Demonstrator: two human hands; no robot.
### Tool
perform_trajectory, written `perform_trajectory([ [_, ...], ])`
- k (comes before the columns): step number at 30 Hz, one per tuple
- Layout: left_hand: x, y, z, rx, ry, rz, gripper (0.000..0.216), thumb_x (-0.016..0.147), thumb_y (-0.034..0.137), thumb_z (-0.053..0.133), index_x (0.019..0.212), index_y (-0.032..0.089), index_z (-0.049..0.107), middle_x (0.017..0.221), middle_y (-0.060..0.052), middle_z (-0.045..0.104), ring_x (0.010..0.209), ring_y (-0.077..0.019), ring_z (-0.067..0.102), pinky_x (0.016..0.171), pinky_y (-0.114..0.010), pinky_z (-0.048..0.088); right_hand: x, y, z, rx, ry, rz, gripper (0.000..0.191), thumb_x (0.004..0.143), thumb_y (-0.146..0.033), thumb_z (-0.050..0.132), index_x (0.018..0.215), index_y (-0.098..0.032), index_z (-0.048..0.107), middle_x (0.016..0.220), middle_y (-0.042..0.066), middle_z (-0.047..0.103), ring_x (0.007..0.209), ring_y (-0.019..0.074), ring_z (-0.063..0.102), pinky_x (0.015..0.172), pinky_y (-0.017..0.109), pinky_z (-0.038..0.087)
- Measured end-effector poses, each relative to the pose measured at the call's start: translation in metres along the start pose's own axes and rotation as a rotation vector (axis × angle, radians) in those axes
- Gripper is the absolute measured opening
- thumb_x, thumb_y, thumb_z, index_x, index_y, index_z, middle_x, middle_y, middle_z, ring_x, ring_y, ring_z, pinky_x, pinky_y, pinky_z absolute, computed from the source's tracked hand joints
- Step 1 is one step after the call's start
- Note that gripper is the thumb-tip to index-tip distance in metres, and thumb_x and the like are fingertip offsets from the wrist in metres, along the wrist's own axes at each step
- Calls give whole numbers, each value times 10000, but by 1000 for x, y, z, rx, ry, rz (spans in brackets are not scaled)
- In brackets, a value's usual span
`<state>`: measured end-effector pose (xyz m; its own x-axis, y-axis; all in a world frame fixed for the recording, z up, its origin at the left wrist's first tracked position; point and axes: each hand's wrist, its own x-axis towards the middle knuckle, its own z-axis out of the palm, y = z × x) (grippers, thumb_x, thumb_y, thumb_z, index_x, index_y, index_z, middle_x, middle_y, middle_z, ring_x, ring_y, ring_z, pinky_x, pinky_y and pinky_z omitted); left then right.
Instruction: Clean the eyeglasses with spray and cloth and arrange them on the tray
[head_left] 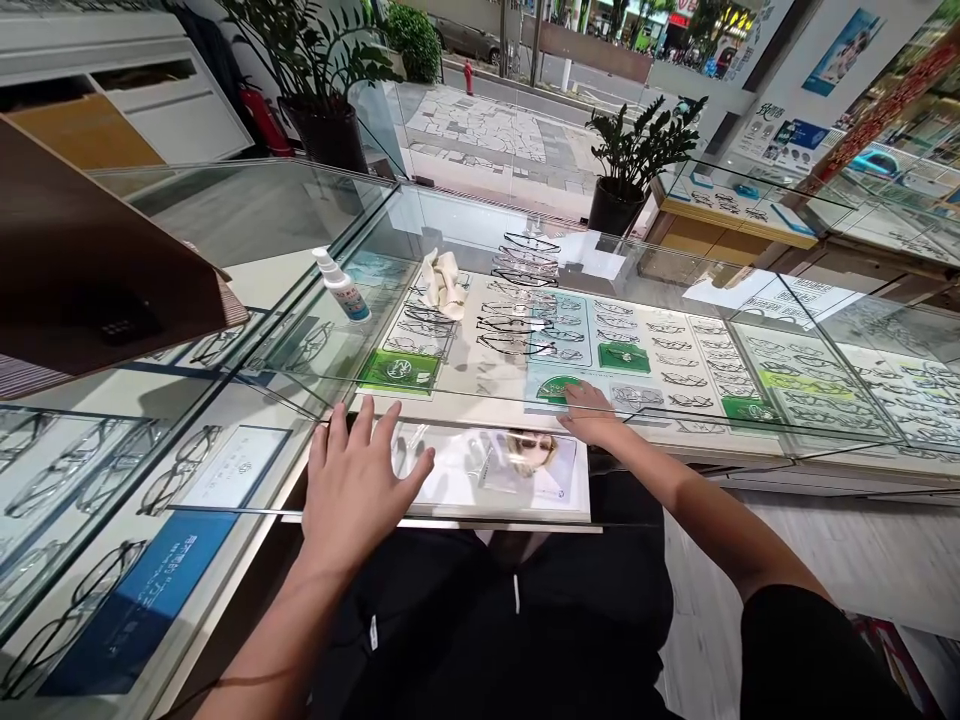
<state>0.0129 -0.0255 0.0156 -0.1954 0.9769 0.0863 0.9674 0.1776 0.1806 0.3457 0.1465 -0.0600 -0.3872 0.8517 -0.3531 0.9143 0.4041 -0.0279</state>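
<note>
My left hand [364, 480], fingers spread wide and holding nothing, is over the near left edge of the glass display counter [450, 392]. My right hand [591, 412] lies at the counter's near edge with its fingers extended; nothing shows in it. Between the two hands, a glass-topped drawer [450, 505] juts out toward my lap, with a print of a person in sunglasses [532, 455] under it. Several pairs of eyeglasses [514, 335] lie in rows on the counter top beyond my hands. A cream cloth [444, 283] and a white spray bottle [343, 290] stand to their left.
More frames and green cards [397, 370] lie under the glass. At left are another glass case with a blue card [142, 600] and a brown panel [97, 250]. Potted plants [622, 190] stand beyond the counter, before the window.
</note>
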Motion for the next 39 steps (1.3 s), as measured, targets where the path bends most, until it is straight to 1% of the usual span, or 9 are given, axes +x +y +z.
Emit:
perform_trajectory([
  [10, 2, -3, -1, -82, 18, 8, 758, 998, 625, 477, 1553, 123, 600, 1741, -206, 424, 1673, -473, 245, 1354, -643, 217, -32, -19, -24, 106, -99, -49, 645, 1068, -402, 545, 1612, -56, 543, 1795, 203, 330, 1665, 429, 303, 1347, 551, 285],
  [12, 3, -6, -5, -222, 39, 36, 630, 1012, 600, 489, 1448, 182, 668, 1637, -175, 569, 1584, -433, 434, 1288, -593, 366, -60, -25, -45, 184, -182, -185, 580, 1076, -488, 554, 1546, -161, 645, 1701, 144, 524, 1566, 365, 499, 1278, 465, 418],
  [15, 5, -6, -21, -454, 32, 52, 394, 1036, 559, 513, 1151, 253, 733, 1262, -84, 781, 1194, -293, 713, 934, -384, 580, -105, -21, -86, 511, -324, -553, 489, 1102, -596, 503, 1421, -310, 740, 1488, 31, 732, 1345, 277, 694, 1132, 387, 534],
  [17, 13, 3, -39, -496, 27, 110, 352, 1047, 538, 523, 969, 248, 708, 1055, -57, 787, 1001, -247, 720, 771, -332, 542, -124, -6, -109, 656, -209, -603, 434, 1114, -576, 496, 1299, -311, 785, 1330, 34, 796, 1212, 266, 740, 1047, 390, 560],
  [19, 28, 20, -56, -458, 45, 233, 361, 1059, 517, 519, 897, 238, 680, 983, -53, 769, 942, -237, 700, 791, -341, 518, -126, 20, -120, 644, 129, -443, 397, 1107, -554, 512, 1206, -286, 788, 1248, 68, 801, 1161, 295, 730, 1020, 440, 551],
  [21, 51, 41, -70, -390, 89, 340, 350, 1070, 486, 506, 917, 229, 686, 1004, -63, 769, 956, -249, 694, 838, -369, 513, -114, 51, -116, 543, 464, -238, 371, 1094, -529, 517, 1157, -264, 769, 1218, 105, 785, 1174, 339, 695, 1032, 511, 527],
  [23, 80, 63, -75, -309, 109, 443, 323, 1075, 446, 506, 988, 227, 727, 1072, -71, 786, 1027, -267, 700, 907, -398, 517, -94, 81, -100, 441, 659, -128, 348, 1075, -500, 517, 1082, -248, 757, 1176, 131, 773, 1171, 374, 671, 1042, 569, 507],
  [29, 149, 101, -48, 35, 62, 672, 262, 1008, 385, 619, 1082, 209, 799, 1510, -85, 693, 1408, -370, 553, 1140, -541, 436, -65, 118, -48, 432, 792, -88, 286, 1050, -470, 565, 1143, -250, 722, 1247, 127, 725, 1227, 355, 648, 1091, 562, 500],
  [39, 193, 122, -31, 233, 41, 658, 164, 903, 275, 662, 926, 202, 807, 1288, -119, 764, 1253, -358, 592, 1011, -511, 452, -61, 116, -42, 494, 831, -35, 246, 1044, -465, 596, 1093, -263, 727, 1220, 105, 729, 1206, 342, 652, 1064, 540, 518],
])
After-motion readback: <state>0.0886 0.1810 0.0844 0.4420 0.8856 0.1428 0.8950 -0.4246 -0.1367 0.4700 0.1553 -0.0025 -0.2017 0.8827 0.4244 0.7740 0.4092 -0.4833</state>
